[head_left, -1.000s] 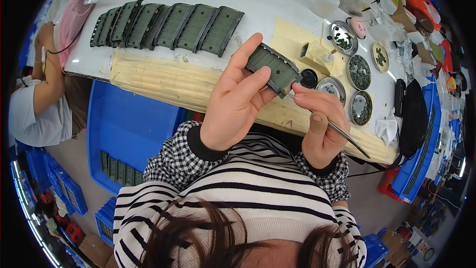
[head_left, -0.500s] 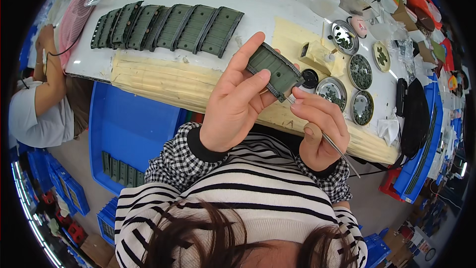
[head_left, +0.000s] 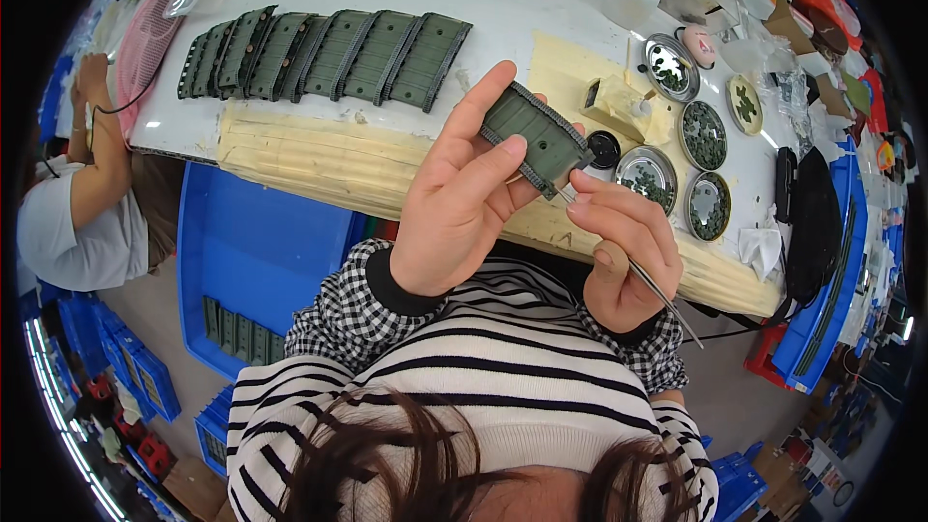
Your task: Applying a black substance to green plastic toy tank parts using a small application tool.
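Two hands meet over the front of the white table (head_left: 503, 29), and we see the main change at the right hand (head_left: 628, 251): the back end of the slim silver metal tool (head_left: 667, 302) has swung down toward the body since a second ago, so the shaft slopes more steeply. Over the last half second its angle holds nearly constant. For the work in hand, we judge this to be a careful, settled stretch, with effort gathered at one corner of the dark green, ridged rectangular panel (head_left: 538, 126).

That panel sits in the left hand (head_left: 440, 217), raised in front of the table's pale yellow covered edge (head_left: 309, 155). We see the left thumb pressing across its face, the index finger stretched along its far end and the other fingers bent behind it. The right fingers close around the tool, index finger forward, its fingertip just beside the panel's lower right corner. The tool's tip is at or very near that corner; we cannot tell whether it touches.

Both wrists rise from black-and-white checked sleeves (head_left: 333, 300), palms turned inward. Near the right hand stand round silver metal dishes (head_left: 650, 152) with small green pieces (head_left: 650, 188).
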A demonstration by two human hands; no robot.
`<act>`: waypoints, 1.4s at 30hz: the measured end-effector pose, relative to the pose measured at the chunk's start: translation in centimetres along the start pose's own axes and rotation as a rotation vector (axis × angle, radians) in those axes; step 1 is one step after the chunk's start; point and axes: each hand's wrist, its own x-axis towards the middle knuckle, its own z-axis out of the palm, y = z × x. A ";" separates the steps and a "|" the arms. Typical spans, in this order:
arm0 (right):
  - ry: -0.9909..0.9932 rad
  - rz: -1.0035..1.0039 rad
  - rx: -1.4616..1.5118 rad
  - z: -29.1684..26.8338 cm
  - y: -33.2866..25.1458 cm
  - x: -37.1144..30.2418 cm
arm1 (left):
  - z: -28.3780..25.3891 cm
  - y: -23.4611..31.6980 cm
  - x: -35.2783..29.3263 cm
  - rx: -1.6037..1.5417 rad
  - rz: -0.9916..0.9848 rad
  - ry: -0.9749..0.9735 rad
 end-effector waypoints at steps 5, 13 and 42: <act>0.125 0.023 0.150 0.3 0.9 -0.6 | 0.1 0.3 0.1 0.072 -0.002 -0.024; 0.443 0.133 0.273 0.2 2.0 -1.8 | -0.6 1.4 0.4 -0.116 -0.022 -0.069; 0.097 0.025 -0.143 -1.5 -1.2 2.1 | 2.4 -0.5 -2.1 -0.269 -0.320 -0.111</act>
